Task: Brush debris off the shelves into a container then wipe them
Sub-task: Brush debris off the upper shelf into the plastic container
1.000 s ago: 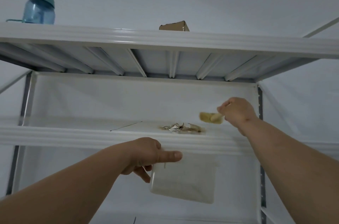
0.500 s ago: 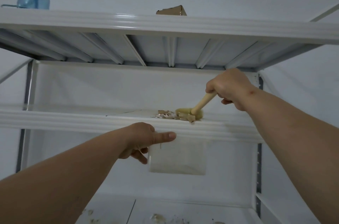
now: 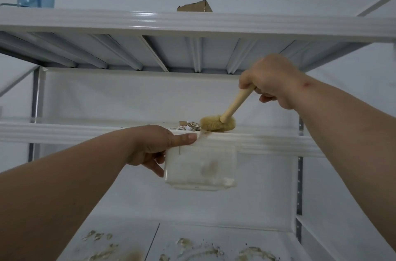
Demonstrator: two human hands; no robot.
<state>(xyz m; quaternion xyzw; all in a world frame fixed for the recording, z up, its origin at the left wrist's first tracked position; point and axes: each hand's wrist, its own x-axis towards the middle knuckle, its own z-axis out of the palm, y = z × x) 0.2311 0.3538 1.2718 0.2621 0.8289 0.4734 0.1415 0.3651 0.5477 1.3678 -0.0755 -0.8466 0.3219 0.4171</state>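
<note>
The right hand [image 3: 270,81] is closed round the top of a wooden-handled brush [image 3: 225,118], whose round tan bristle head sits on the middle shelf [image 3: 85,132] at its front lip, just beside a small heap of paper-like debris [image 3: 188,127]. The left hand [image 3: 154,145] grips a translucent plastic container [image 3: 200,166] by its left wall, thumb along the rim, holding it pressed up under the shelf edge directly below the brush; some bits look to be inside (blurred, so hard to say how much). The scraps look light and flaky, likely to scatter with a hard flick, so short gentle strokes seem wise. The bristles look soft, the handle stiff. The tub seems light and slick, best pinched firmly at the rim. The lower shelf [image 3: 293,237] carries plenty more debris.
</note>
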